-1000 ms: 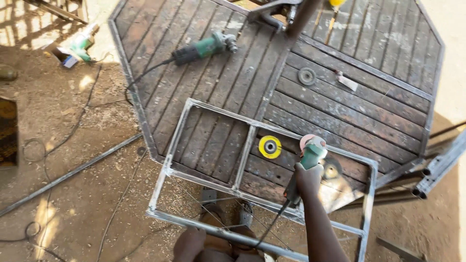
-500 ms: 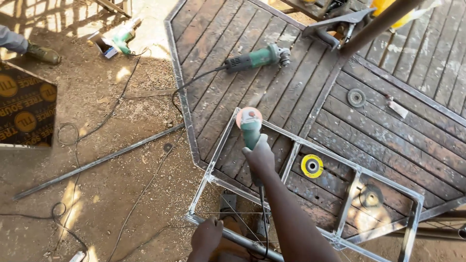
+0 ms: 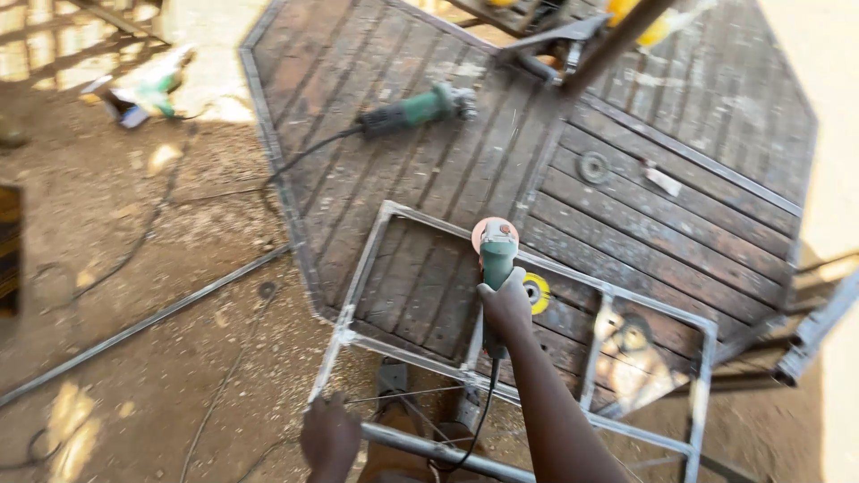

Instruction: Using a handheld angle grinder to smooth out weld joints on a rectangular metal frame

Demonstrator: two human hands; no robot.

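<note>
Since a moment ago my right hand (image 3: 506,304) has carried the green grinder (image 3: 495,259) along the near metal frame (image 3: 376,246) to its middle bar, fist wrapped tight on the handle, while my left hand (image 3: 329,434) curls over the frame's near rail, so grinding carries on there.

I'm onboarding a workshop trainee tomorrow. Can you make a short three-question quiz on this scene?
1. True or false: the right hand grips a green angle grinder over the metal frame.
2. What does the left hand rest on? A) a grey metal tube B) the yellow disc C) the second grinder
3. Fill in: the second grinder lies unheld on the dark ______ panel.

Key: 1 true; 2 A; 3 slatted.
</note>
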